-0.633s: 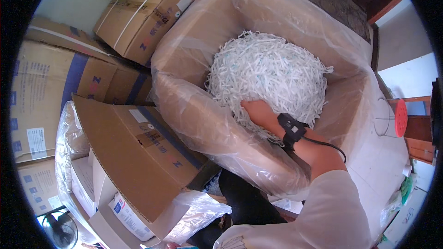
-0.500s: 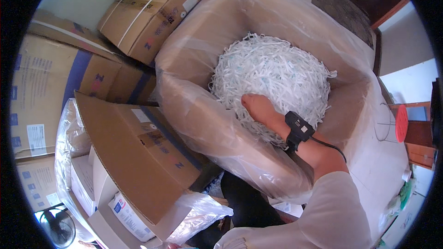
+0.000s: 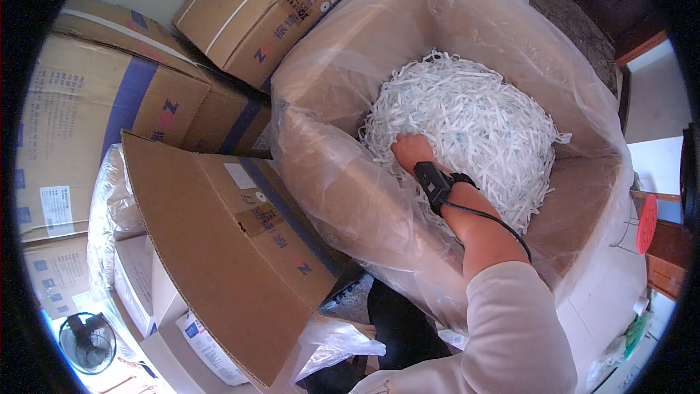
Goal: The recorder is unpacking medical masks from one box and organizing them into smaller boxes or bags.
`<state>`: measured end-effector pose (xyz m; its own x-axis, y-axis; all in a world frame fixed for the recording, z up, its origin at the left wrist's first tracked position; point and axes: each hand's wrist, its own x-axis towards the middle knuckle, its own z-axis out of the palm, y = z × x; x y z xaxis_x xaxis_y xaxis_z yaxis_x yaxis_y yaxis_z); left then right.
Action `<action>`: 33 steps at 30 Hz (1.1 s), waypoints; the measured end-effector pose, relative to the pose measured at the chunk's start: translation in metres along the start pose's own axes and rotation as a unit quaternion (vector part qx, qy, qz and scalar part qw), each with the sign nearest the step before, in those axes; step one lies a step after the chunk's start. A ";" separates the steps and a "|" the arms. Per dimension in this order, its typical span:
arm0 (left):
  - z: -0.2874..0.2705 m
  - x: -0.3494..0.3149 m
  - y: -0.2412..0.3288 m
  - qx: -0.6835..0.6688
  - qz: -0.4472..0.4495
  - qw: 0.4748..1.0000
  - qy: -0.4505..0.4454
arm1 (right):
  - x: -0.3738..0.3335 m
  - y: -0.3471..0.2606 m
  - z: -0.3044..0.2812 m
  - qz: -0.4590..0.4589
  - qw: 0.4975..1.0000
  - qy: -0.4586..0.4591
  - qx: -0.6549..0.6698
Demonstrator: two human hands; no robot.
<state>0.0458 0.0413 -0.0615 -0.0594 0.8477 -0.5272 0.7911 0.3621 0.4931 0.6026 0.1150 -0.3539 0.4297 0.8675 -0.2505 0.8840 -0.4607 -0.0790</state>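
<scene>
A large cardboard box lined with clear plastic film (image 3: 328, 175) holds a heap of white shredded paper (image 3: 474, 117). My right hand (image 3: 410, 152) reaches into the box from the lower right and rests on the near left edge of the heap. Its fingers are pushed into the shreds and hidden, so I cannot see whether they grip any. A black band with a small device and a cable (image 3: 435, 184) sits on that wrist, above a cream sleeve (image 3: 510, 328). My left hand is out of view.
An open cardboard flap (image 3: 219, 248) leans against the box's left side. Several stacked cartons (image 3: 95, 102) stand at the left and back (image 3: 262, 7). A small fan (image 3: 87, 339) is at the lower left, a red round object (image 3: 645, 222) at the right.
My right hand has pushed a little farther into the edge of the shredded paper. The view has swung slightly, so the box sits more to the right.
</scene>
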 end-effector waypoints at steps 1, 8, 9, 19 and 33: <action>0.000 0.001 -0.001 0.001 -0.003 1.000 -0.001 | 0.003 0.000 0.005 0.014 1.000 -0.005 -0.001; 0.000 0.004 -0.009 0.013 -0.017 1.000 -0.004 | 0.014 -0.005 0.023 0.034 0.999 -0.028 0.006; 0.000 0.004 -0.010 0.012 -0.018 1.000 -0.005 | 0.013 -0.005 0.022 0.032 0.999 -0.029 0.013; 0.003 0.006 -0.018 0.024 -0.032 0.999 -0.012 | 0.025 -0.005 0.029 0.044 0.993 -0.105 -0.027; 0.003 0.004 -0.023 0.050 -0.030 0.998 -0.024 | 0.012 -0.002 0.014 0.021 0.998 -0.051 0.014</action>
<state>0.0289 0.0352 -0.0774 -0.0801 0.8053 -0.5875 0.8436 0.3687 0.3903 0.6037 0.1233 -0.3703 0.4450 0.8241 -0.3506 0.8592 -0.5033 -0.0925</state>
